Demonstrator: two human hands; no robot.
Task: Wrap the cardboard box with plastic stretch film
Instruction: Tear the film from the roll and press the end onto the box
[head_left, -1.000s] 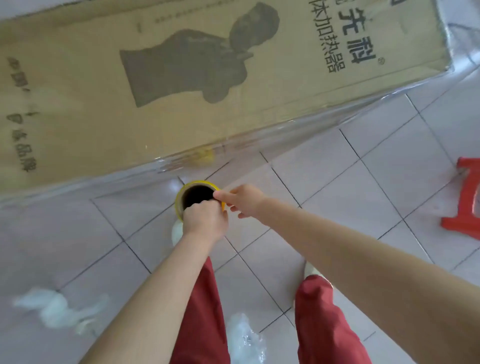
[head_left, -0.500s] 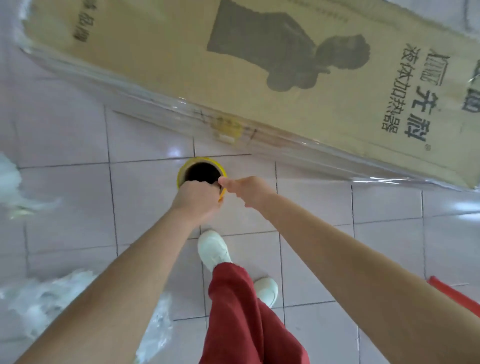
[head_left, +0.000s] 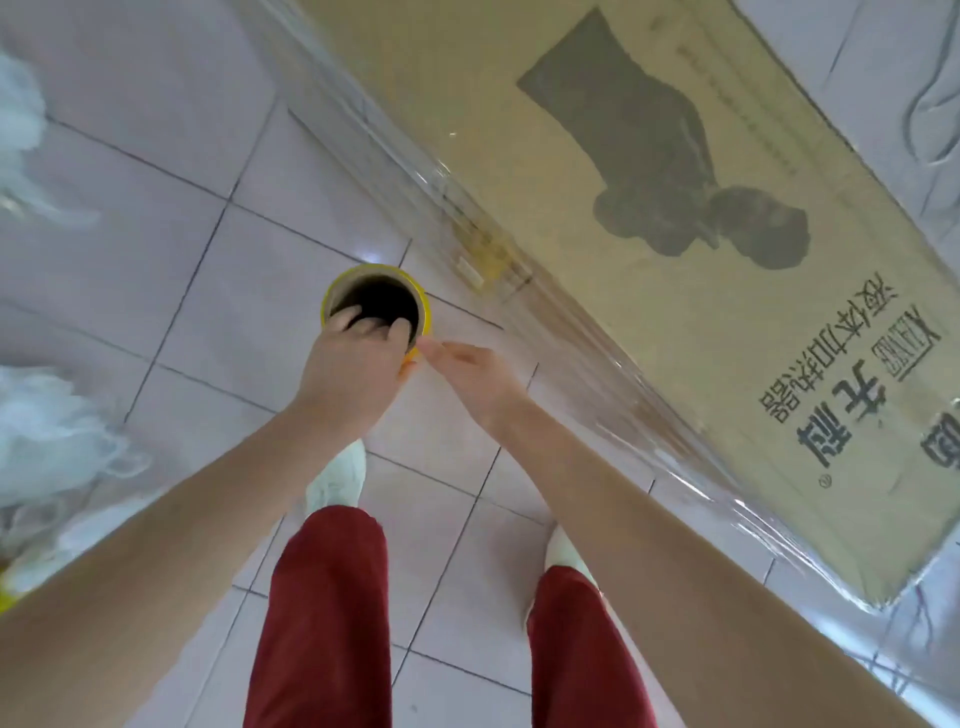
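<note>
Yellow-rimmed film roll (head_left: 375, 306) body hidden behind left hand (head_left: 353, 374); cardboard box (head_left: 649, 218) cropped.

The floor (head_left: 171, 270) is laid with pale, glossy square tiles, their dark grout lines running diagonally across the view. A small bright glare (head_left: 371, 255) sits on one tile near the centre. At nine o'clock lie crumpled heaps of whitish plastic scraps (head_left: 52, 441) (blurred at the edges), with another clump (head_left: 18, 111) toward ten o'clock. No wall or window shows.
</note>
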